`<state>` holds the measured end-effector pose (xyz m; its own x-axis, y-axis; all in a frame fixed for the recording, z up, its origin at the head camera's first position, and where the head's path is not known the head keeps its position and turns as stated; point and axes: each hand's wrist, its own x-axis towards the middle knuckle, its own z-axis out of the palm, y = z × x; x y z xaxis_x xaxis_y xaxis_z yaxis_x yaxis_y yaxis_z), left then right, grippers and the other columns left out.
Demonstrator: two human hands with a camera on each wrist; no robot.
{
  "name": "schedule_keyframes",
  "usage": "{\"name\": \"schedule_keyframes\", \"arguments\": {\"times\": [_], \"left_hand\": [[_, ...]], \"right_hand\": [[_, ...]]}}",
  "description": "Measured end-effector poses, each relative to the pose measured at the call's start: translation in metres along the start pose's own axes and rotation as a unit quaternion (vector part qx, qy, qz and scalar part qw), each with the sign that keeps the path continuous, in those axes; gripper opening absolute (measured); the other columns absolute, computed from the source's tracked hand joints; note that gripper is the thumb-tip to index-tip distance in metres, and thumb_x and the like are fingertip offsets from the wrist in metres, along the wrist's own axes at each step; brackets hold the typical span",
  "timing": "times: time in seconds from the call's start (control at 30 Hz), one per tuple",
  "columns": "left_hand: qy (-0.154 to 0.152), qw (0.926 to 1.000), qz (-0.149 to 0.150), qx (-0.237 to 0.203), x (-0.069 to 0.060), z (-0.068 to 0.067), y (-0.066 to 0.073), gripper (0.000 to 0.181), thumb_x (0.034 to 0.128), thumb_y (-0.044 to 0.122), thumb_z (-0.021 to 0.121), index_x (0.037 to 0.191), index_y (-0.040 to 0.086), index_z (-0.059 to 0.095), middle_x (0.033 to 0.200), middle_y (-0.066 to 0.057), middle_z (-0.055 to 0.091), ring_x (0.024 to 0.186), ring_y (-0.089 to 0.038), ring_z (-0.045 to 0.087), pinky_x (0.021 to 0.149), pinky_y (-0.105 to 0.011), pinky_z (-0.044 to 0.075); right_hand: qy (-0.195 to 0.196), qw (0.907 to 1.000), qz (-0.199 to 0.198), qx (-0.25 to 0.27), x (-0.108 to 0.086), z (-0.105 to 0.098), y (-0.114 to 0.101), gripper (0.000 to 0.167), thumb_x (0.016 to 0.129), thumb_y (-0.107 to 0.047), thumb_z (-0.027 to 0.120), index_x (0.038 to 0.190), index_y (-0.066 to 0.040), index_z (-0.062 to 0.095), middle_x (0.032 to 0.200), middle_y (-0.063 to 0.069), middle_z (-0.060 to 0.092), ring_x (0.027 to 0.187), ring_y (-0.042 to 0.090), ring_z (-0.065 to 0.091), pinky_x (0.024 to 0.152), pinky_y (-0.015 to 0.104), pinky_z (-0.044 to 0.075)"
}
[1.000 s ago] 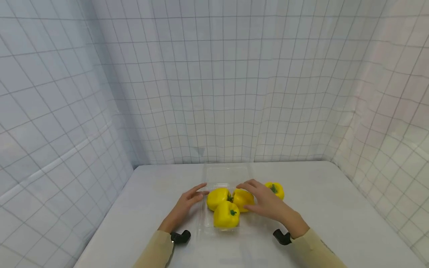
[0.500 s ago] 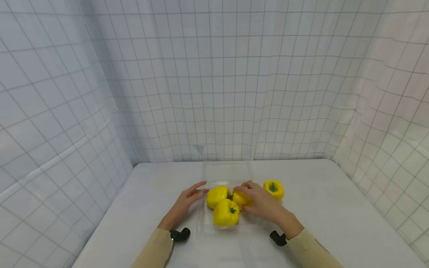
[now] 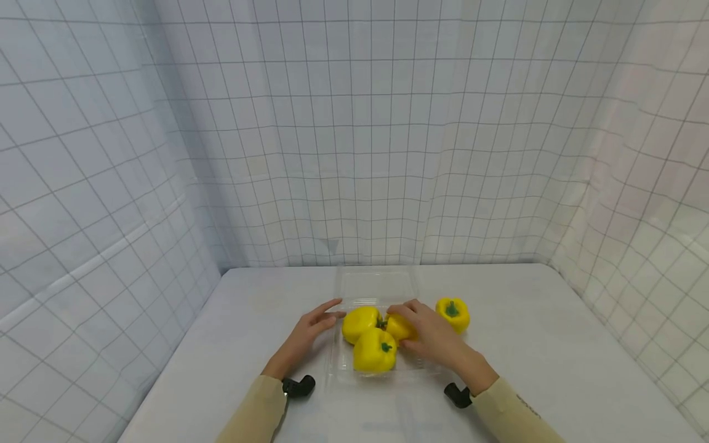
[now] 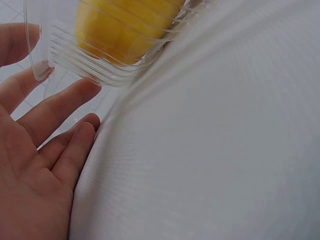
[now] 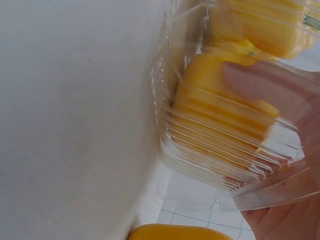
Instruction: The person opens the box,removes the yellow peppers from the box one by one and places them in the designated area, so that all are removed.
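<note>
Three yellow bell peppers sit in a clear plastic container [image 3: 376, 303] with its lid folded back. My right hand [image 3: 437, 337] grips the right-hand pepper [image 3: 399, 327], thumb on its near side; in the right wrist view the thumb lies on that pepper [image 5: 215, 95] inside the ribbed wall. My left hand [image 3: 307, 333] is at the container's left side, fingers relaxed. From the left wrist, fingertips of that hand [image 4: 45, 135] touch the clear ribbed wall [image 4: 90, 70]. The other two peppers, one at left [image 3: 359, 325] and one in front [image 3: 375, 352], lie beside the gripped one.
Another yellow pepper [image 3: 453, 315] stands on the white table [image 3: 532, 344], right of the container and behind my right hand. Grid-patterned white curtains [image 3: 360, 135] hang at the back and on both sides.
My right hand has moved slightly left and closed round the right-hand pepper, uncovering more of the pepper outside. My left hand has stayed at the container's left side.
</note>
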<state>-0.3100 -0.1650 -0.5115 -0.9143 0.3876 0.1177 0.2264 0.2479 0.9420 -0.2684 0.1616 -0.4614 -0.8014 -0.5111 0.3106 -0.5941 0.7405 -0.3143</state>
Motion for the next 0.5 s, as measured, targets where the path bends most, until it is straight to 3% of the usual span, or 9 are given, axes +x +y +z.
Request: {"name": "schedule_keyframes", "arguments": {"times": [0.27,0.5], "left_hand": [[-0.001,1.0,0.0,0.001,-0.0001,-0.0004,-0.0014,0.05,0.1039,0.043,0.053,0.152,0.031,0.045,0.134,0.004,0.064,0.134,-0.025,0.048,0.115,-0.063,0.024],[-0.002,1.0,-0.005,0.002,0.0005,0.0002,-0.0015,0.052,0.1034,0.046,0.052,0.153,0.032,0.044,0.135,0.004,0.063,0.137,-0.026,0.046,0.115,-0.063,0.023]], "right_hand": [[-0.009,0.9998,0.019,-0.005,0.0001,0.0014,-0.002,0.063,0.083,-0.025,0.086,0.138,-0.03,0.055,0.13,-0.002,0.058,0.114,0.019,0.056,0.1,0.043,0.049],[-0.004,0.9997,0.012,-0.021,0.0009,0.0003,-0.0024,0.063,0.081,-0.023,0.087,0.136,-0.031,0.056,0.126,-0.002,0.058,0.112,0.018,0.056,0.098,0.04,0.049]]}}
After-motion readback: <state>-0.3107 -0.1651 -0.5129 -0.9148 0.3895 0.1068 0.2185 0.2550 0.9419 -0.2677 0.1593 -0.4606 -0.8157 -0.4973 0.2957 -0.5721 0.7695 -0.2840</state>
